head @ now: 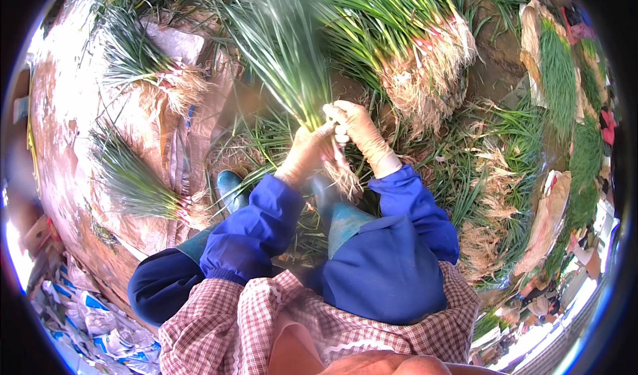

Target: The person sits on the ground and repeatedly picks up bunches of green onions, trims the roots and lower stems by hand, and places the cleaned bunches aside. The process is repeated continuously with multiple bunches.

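My left hand (307, 148) is closed round the lower stems of a bunch of green onions (286, 61), whose leaves fan out away from me. Beside it and touching the same bunch is my right hand (349, 123), its thumb and fingers pinched together near the stems; whether something thin is between them cannot be told. The bunch's pale roots (345, 175) hang below both hands. Both hands look to wear thin pale gloves. A large pile of green onions (423, 41) lies just beyond my right hand, roots towards me.
Two separate bunches, an upper one (144, 56) and a lower one (149, 185), lie on brown sheeting (144, 111) at left. Loose green onions (513, 175) cover the ground at right. My rubber boots (232, 190) stand among scattered leaves. White and blue bags (107, 325) lie at lower left.
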### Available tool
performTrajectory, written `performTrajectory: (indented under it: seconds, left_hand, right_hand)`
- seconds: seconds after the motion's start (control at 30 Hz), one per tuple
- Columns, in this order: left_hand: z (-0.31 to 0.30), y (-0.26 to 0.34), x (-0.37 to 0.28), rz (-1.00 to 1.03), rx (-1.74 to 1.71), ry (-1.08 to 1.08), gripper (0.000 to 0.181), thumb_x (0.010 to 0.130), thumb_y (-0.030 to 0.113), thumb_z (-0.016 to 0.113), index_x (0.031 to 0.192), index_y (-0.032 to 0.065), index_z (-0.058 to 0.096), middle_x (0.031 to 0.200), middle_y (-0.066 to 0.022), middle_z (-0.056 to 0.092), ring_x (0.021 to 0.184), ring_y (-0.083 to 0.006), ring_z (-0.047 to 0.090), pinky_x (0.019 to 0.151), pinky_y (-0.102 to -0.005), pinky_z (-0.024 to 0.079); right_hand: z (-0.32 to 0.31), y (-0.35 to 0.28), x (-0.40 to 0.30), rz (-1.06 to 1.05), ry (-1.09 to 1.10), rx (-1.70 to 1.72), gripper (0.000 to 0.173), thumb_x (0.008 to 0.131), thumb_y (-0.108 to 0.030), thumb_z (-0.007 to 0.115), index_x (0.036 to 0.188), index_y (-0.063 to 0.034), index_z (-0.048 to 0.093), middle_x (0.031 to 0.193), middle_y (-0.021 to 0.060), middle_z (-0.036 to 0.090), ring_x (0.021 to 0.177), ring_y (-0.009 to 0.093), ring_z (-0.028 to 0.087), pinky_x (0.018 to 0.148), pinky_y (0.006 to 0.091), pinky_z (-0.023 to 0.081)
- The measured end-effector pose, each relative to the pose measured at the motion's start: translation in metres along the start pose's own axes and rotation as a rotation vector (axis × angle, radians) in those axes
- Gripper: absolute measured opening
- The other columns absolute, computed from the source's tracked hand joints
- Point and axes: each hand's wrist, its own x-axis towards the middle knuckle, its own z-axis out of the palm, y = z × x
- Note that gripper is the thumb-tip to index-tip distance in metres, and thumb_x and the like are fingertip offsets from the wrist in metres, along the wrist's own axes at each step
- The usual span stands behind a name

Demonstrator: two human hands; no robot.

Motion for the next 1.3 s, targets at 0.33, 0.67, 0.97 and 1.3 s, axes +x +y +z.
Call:
performTrajectory:
  seconds: [0.33, 0.67, 0.97, 1.3]
  left_hand:
    - [-0.012, 0.020, -0.012, 0.004, -0.118, 0.298, 0.023, 0.097, 0.027, 0.060, 0.089, 0.0049, 0.057, 0.056, 0.0001, 0.048, 0.039, -0.0119, 0.043, 0.038, -0.0262, 0.039]
    - [-0.007, 0.049, -0.004, 0.108, -0.365, 0.116, 0.019, 0.093, 0.018, 0.068, 0.107, 0.0070, 0.062, 0.083, -0.0045, 0.069, 0.060, -0.0108, 0.063, 0.049, -0.0216, 0.049]
    - [-0.018, 0.027, -0.025, -0.021, 0.137, 0.129, 0.021, 0.090, 0.023, 0.069, 0.088, 0.0019, 0.066, 0.072, -0.0070, 0.068, 0.043, -0.0088, 0.051, 0.040, -0.0196, 0.038]
    - [-0.002, 0.009, -0.027, 0.061, 0.053, 0.292, 0.019, 0.090, 0.019, 0.062, 0.081, 0.0025, 0.063, 0.065, -0.0055, 0.063, 0.048, -0.0114, 0.056, 0.045, -0.0222, 0.044]
  right_hand:
    - [-0.095, -0.057, 0.044, -0.374, 0.761, -1.674, 0.046, 0.085, -0.050, 0.067, 0.102, -0.0075, 0.067, 0.104, 0.0121, 0.067, 0.092, 0.029, 0.065, 0.080, 0.0418, 0.051]
    - [-0.073, -0.044, 0.050, -0.205, 0.318, -0.647, 0.039, 0.098, -0.044, 0.055, 0.086, -0.0070, 0.061, 0.066, 0.0055, 0.062, 0.059, 0.018, 0.060, 0.052, 0.0328, 0.047]
    - [0.006, -0.006, -0.043, -0.207, 0.149, -0.968, 0.032, 0.094, -0.039, 0.063, 0.102, -0.0082, 0.068, 0.084, 0.0088, 0.069, 0.072, 0.018, 0.065, 0.066, 0.0284, 0.053]
    - [-0.004, 0.038, 0.006, -0.060, 0.345, 0.231, 0.023, 0.093, -0.025, 0.058, 0.089, -0.0046, 0.067, 0.076, 0.0110, 0.070, 0.069, 0.024, 0.071, 0.062, 0.0338, 0.059]
